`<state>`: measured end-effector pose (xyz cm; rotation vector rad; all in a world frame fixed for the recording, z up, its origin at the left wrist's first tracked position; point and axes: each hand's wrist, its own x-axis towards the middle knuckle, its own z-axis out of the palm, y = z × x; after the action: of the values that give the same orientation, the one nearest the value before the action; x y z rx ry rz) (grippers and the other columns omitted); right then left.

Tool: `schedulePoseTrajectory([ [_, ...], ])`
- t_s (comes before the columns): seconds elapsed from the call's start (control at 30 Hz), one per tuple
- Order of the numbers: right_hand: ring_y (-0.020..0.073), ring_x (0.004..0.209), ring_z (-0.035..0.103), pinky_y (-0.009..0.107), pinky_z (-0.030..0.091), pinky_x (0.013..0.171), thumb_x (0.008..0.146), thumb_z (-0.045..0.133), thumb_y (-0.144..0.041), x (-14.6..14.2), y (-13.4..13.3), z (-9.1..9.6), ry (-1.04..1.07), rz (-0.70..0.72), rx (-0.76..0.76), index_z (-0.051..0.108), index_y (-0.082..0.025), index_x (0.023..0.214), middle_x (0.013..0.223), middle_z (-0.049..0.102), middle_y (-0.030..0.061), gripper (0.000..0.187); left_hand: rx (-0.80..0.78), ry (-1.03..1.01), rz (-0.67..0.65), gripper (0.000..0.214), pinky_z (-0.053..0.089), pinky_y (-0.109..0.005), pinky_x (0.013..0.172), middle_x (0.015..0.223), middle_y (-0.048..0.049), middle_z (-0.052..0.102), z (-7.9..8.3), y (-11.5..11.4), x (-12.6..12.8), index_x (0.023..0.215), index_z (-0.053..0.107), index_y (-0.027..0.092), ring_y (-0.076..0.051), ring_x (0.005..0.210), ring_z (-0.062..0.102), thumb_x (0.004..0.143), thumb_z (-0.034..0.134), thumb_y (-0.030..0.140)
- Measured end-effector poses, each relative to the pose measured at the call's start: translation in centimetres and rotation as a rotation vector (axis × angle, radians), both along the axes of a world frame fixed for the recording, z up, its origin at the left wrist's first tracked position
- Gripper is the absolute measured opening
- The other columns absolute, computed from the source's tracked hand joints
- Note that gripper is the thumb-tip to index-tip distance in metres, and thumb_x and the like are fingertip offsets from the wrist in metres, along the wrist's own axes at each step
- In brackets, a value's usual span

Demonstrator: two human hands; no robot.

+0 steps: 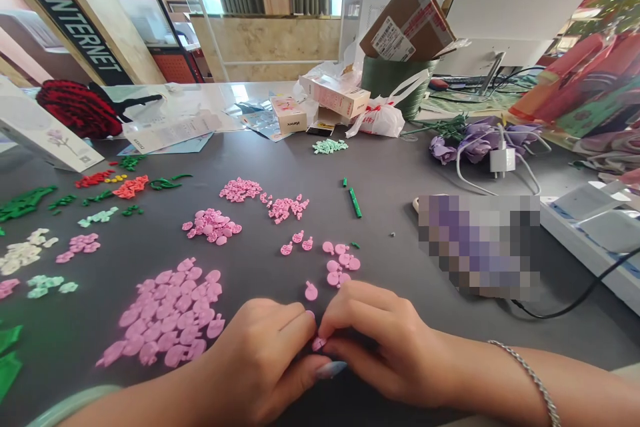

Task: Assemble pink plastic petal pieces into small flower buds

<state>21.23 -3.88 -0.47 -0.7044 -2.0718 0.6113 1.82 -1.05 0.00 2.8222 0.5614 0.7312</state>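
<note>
Left hand (255, 360): curling inward, with thumb and fingertips closing on a small pink piece (319, 344).
Right hand (385, 340): pressing in from the other side, its fingertips meeting the left's and pinching that same piece, which is mostly hidden between them.
Wrists: a pale green bangle (75, 407) is sitting on the left, a silver chain bracelet (530, 380) on the right.
Desk (380, 167): dark grey, carrying all items below.
Nearest heap: pink petal-shaped plastic pieces (165, 317) are lying just left of the hands.
Loose items: a single pink petal (311, 291) is resting just ahead of the hands, with a pink cluster (340, 263) beyond it.
Mid-desk: further pink pieces (213, 225) are lying left of centre, and a green stem piece (355, 203) right of centre.
Right side: a pixelated patch (480, 247) is obscuring one item; a white charger (503, 161) is lying against purple artificial flowers (475, 143).
Far edge: a red rose bouquet (77, 109) is lying left; a cardboard box (407, 23) is sitting atop a green bin (395, 87).
</note>
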Motion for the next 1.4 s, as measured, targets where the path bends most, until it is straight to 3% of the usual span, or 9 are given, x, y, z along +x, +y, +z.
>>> schedulePoseTrajectory([
  [0.27, 0.0092, 0.069, 0.050, 0.018, 0.043, 0.065, 0.091, 0.047, -0.009, 0.0, 0.0, -0.3, -0.030, -0.016, 0.035, 0.052, -0.015, 0.090, 0.076, 0.059, 0.0020, 0.008, -0.018, -0.011, -0.005, 0.035, 0.029, -0.028, 0.049, 0.060, 0.0033, 0.046, -0.1, 0.1, -0.1, 0.074, 0.047, 0.018, -0.011, 0.050, 0.042, 0.099, 0.024, 0.028],
  [0.47, 0.0101, 0.070, 0.051, 0.019, 0.045, 0.065, 0.093, 0.051, -0.019, 0.0, 0.1, 0.0, -0.050, 0.015, 0.059, 0.052, -0.015, 0.093, 0.078, 0.059, 0.0029, 0.004, -0.102, -0.069, -0.109, 0.041, 0.031, -0.027, 0.051, 0.057, 0.0039, 0.042, 0.3, 0.0, -0.4, 0.069, 0.045, 0.017, -0.009, 0.050, 0.040, 0.099, 0.017, 0.021],
  [0.8, 0.0095, 0.070, 0.051, 0.019, 0.044, 0.064, 0.093, 0.053, -0.023, 0.0, 0.3, -0.2, -0.070, -0.066, 0.065, 0.053, -0.016, 0.094, 0.079, 0.059, 0.0023, 0.007, -0.028, -0.166, -0.124, 0.032, 0.034, -0.025, 0.054, 0.057, 0.0031, 0.046, 0.1, -0.4, -0.9, 0.069, 0.047, 0.016, -0.010, 0.051, 0.040, 0.095, 0.029, 0.015],
  [1.07, 0.0098, 0.069, 0.051, 0.019, 0.044, 0.063, 0.092, 0.053, -0.023, -0.1, 0.1, -0.4, -0.067, -0.064, 0.056, 0.055, -0.016, 0.091, 0.077, 0.060, 0.0024, 0.007, -0.005, -0.088, -0.100, 0.028, 0.035, -0.027, 0.053, 0.055, 0.0025, 0.048, 0.5, -0.6, -1.0, 0.067, 0.046, 0.017, -0.010, 0.051, 0.042, 0.091, 0.033, 0.010],
  [1.2, 0.0097, 0.070, 0.051, 0.019, 0.044, 0.064, 0.092, 0.054, -0.020, -0.1, 0.3, -0.5, -0.072, -0.049, 0.063, 0.056, -0.015, 0.091, 0.077, 0.060, 0.0020, 0.005, 0.014, -0.151, -0.120, 0.026, 0.032, -0.027, 0.048, 0.052, 0.0032, 0.044, 0.3, -0.4, -0.8, 0.063, 0.042, 0.018, -0.010, 0.047, 0.038, 0.084, 0.037, 0.005],
  [1.4, 0.0099, 0.069, 0.050, 0.019, 0.043, 0.064, 0.091, 0.053, -0.018, -0.2, 0.4, -0.3, -0.075, -0.041, 0.090, 0.056, -0.014, 0.089, 0.076, 0.060, 0.0022, 0.005, -0.042, -0.150, -0.095, 0.025, 0.031, -0.028, 0.049, 0.053, 0.0029, 0.043, 0.3, -0.3, -0.6, 0.062, 0.044, 0.017, -0.010, 0.048, 0.037, 0.082, 0.035, 0.005],
])
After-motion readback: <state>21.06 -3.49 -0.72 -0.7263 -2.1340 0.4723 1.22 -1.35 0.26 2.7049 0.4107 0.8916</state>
